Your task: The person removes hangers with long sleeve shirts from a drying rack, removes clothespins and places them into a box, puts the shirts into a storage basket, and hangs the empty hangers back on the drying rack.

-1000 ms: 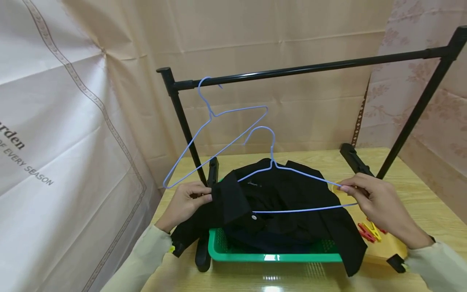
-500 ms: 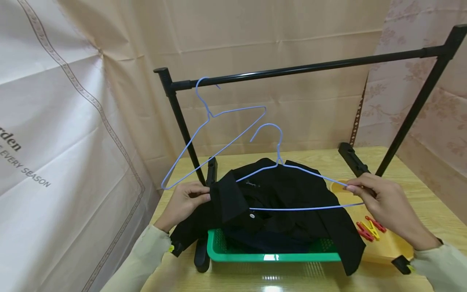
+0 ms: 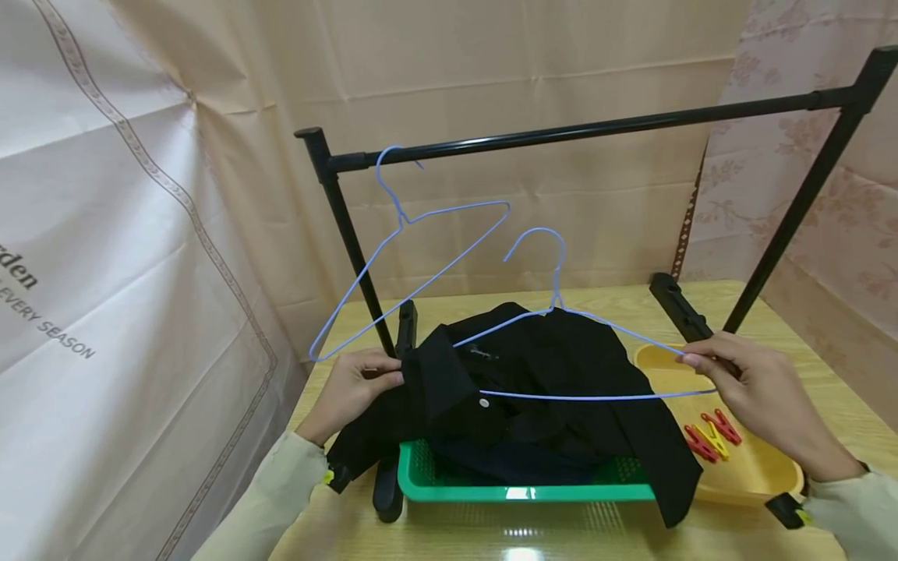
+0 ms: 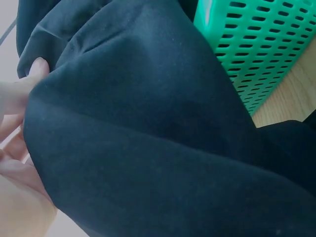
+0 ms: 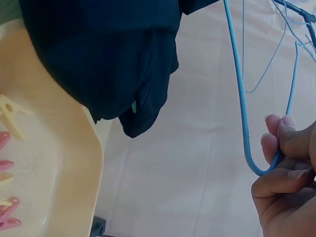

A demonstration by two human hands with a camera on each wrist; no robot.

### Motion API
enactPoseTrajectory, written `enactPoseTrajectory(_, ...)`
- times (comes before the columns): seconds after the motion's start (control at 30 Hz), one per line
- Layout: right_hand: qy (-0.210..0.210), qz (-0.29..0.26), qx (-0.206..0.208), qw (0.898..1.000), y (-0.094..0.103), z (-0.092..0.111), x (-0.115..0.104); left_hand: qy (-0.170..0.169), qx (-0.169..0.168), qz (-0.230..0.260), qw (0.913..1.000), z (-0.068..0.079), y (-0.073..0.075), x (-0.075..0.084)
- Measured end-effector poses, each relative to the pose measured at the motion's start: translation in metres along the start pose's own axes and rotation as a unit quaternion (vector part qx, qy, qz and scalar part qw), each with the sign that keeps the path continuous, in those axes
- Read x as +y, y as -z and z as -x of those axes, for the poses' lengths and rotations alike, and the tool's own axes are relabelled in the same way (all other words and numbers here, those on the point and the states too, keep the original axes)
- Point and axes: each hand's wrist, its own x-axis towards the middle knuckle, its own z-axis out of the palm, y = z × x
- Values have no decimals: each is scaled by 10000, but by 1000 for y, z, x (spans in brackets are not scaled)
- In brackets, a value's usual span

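A black collared shirt [image 3: 578,362] with a white button lies bunched over a green basket [image 3: 533,493]. My left hand [image 3: 354,393] pinches the shirt near its collar, fabric between thumb and fingers; in the left wrist view dark cloth [image 4: 138,98] covers most of the scene. My right hand [image 3: 754,389] grips the right corner of a blue wire hanger [image 3: 596,398]. The hanger's left end is hidden inside the shirt, while its hook points up, free of the cloth. In the right wrist view, fingers curl round the bent wire [image 5: 245,133].
Behind stands a black garment rack [image 3: 596,132], with a second blue hanger [image 3: 449,269] on its bar at the left. A yellow tray [image 3: 754,479] holding red and yellow clothespins [image 3: 715,438] sits right of the basket on the wooden table [image 3: 337,514].
My right hand has shifted right, and the hanger has slid right and slightly up with it, its hook higher. My left hand has hardly moved and still pinches the shirt.
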Motion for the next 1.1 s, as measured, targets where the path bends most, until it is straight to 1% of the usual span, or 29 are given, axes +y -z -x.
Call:
enactPoseTrajectory(0.1,-66,63,18,10000,3,1,3,81,-32,-82,9999,0,-2,-1)
enactPoseTrajectory(0.23,-174,202,134,9996,8,2,7,124,-174,-111,9997,-1,-6,-2)
enactPoseTrajectory(0.37,-256,334,214,9989,13,1,9,72,-394,-142,9991,-3,-12,-3)
enactPoseTrajectory(0.57,-531,518,199,9970,19,3,11,-47,-782,-183,9968,-5,-23,-4)
enactPoseTrajectory(0.77,-723,429,364,9958,22,5,15,-33,-1282,-379,9910,-7,-35,-5)
enactPoseTrajectory(0.87,-832,393,404,9949,22,6,17,-113,-1505,-539,9871,-8,-41,-6)
enactPoseTrajectory(1.0,-984,382,373,9937,23,7,18,-219,-1689,-743,9826,-9,-47,-7)
enactPoseTrajectory(1.1,-1106,364,334,9926,24,7,18,-229,-1823,-853,9793,-8,-51,-8)
